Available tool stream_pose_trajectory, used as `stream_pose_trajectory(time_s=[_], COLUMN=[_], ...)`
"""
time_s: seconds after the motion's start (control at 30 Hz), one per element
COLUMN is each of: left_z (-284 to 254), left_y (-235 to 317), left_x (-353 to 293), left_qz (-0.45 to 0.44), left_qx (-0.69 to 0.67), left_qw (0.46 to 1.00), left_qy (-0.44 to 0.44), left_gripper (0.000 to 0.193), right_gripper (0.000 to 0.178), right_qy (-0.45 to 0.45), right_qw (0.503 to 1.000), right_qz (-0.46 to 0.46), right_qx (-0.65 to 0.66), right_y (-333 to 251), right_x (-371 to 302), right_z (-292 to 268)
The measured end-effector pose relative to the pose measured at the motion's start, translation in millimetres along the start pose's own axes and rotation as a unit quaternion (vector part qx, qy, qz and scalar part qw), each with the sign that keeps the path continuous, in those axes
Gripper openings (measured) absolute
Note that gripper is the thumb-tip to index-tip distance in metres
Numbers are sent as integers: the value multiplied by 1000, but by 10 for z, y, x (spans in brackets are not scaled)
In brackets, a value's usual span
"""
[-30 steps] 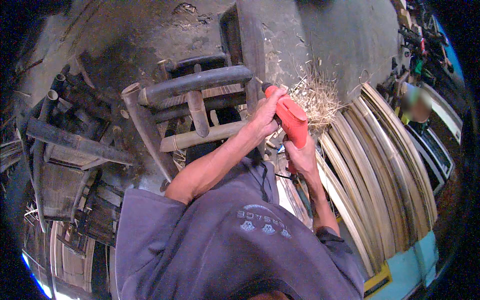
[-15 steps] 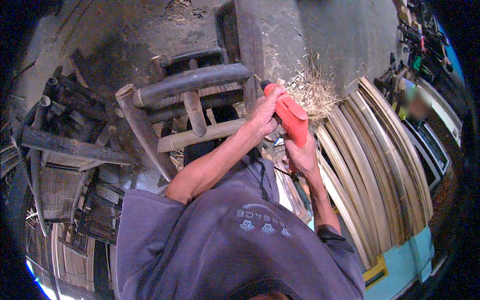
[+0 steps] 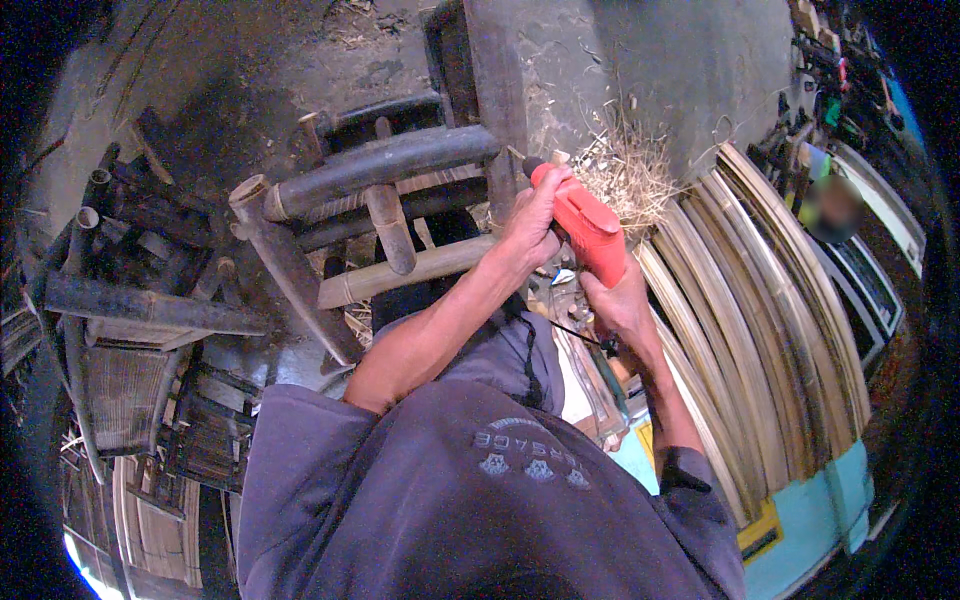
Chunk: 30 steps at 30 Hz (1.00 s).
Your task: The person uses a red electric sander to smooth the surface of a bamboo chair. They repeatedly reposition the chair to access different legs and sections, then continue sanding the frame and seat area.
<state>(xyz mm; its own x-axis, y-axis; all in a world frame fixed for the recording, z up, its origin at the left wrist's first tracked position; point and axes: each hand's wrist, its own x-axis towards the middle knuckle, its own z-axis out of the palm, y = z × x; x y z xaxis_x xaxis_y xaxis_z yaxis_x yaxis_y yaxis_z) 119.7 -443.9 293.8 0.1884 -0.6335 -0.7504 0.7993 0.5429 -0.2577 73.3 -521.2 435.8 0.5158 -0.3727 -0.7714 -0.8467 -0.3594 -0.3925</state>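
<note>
A red-orange power drill (image 3: pixel 588 222) is held in both my hands, its black chuck pointing toward the upper left. My left hand (image 3: pixel 532 217) wraps round the front of its body, close behind the chuck. Around the rear handle my right hand (image 3: pixel 622 300) is closed, with a black cord running below it. The drill's front end is next to the right upright of a dark bamboo chair frame (image 3: pixel 385 160); whether the bit touches the bamboo I cannot tell. A paler bamboo rail (image 3: pixel 410 272) crosses the near side of that frame, below my left wrist.
Long curved bundles of bamboo strips (image 3: pixel 770 340) lie to my right, over a turquoise surface (image 3: pixel 800 540). Wood shavings (image 3: pixel 630 180) are heaped beyond the drill. More bamboo chairs (image 3: pixel 150 310) stand at the left. A person's blurred head (image 3: pixel 835 208) shows at far right.
The drill's rear end and my right hand have shifted slightly to the right. My left forearm has followed a little, its grip unchanged. The chair frame stays in place.
</note>
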Motion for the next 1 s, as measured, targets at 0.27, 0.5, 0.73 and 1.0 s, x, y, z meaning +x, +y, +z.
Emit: stream_pose_trajectory(time_s=[0.27,0.5,0.73,1.0], left_z=[25,44,11,-92], left_y=[34,82,70,1], left_x=[23,54,62,158], left_qz=[-4,8,8,16], left_qx=[-9,-27,-38,-38], left_qw=[1000,1000,999,998], left_qy=[0,-14,-18,-47], left_gripper=[25,23,27,23], right_gripper=[38,34,33,38], right_qy=[1,-4,13,4], right_qw=[999,998,999,998], right_qz=[-2,-11,-28,-26], right_qx=[-34,-60,-44,-63], right_y=[-75,-97,-92,-16], right_x=[56,131,120,122], right_z=[-12,-16,16,15])
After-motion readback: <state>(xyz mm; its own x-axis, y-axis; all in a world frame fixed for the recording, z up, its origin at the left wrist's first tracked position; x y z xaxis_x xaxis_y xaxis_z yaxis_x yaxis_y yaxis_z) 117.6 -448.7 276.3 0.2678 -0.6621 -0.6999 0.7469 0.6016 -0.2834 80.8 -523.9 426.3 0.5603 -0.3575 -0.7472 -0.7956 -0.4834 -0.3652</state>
